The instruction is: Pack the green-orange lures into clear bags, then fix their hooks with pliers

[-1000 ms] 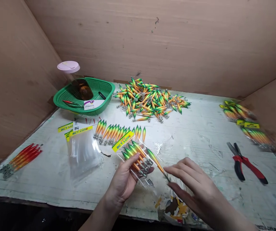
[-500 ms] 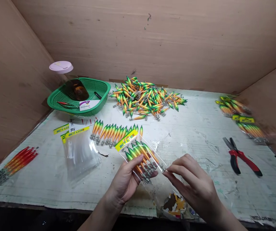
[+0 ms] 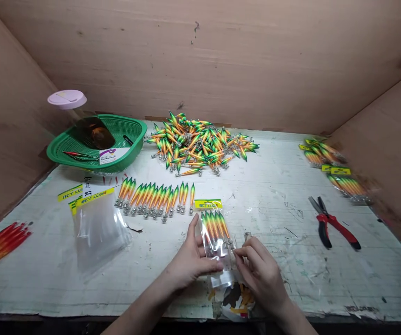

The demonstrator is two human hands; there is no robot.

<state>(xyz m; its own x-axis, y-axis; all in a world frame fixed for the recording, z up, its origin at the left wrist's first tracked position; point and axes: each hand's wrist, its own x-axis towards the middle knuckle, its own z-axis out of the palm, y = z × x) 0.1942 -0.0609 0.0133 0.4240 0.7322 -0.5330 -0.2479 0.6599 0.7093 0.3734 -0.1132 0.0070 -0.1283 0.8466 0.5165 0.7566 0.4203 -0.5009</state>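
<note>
My left hand (image 3: 188, 260) grips a clear plastic bag (image 3: 221, 279) with a yellow BCT LURE header, thumb across its lower front and fingers behind. Inside the bag, several green-to-orange fishing lures (image 3: 214, 225) lie side by side with their hooks toward me. At the bag's right edge, close to the hooks, the thumb and fingertips of my right hand (image 3: 261, 272) are pinched together on the plastic. Just beyond my left hand, a row of loose lures (image 3: 151, 197) lies on the table. Flat to the left is a stack of empty header bags (image 3: 98, 228).
A large heap of lures (image 3: 200, 144) lies at the back. The green basket (image 3: 135, 149) holds a pink-lidded bottle (image 3: 97, 130). Red lures (image 3: 6, 244) are at far left. Red-handled pliers (image 3: 340, 228) and filled bags (image 3: 349, 181) lie on the right.
The bag has turned from tilted to nearly upright in view, and its lures now sit in an even row. My left thumb has shifted down to the bag's lower part.
</note>
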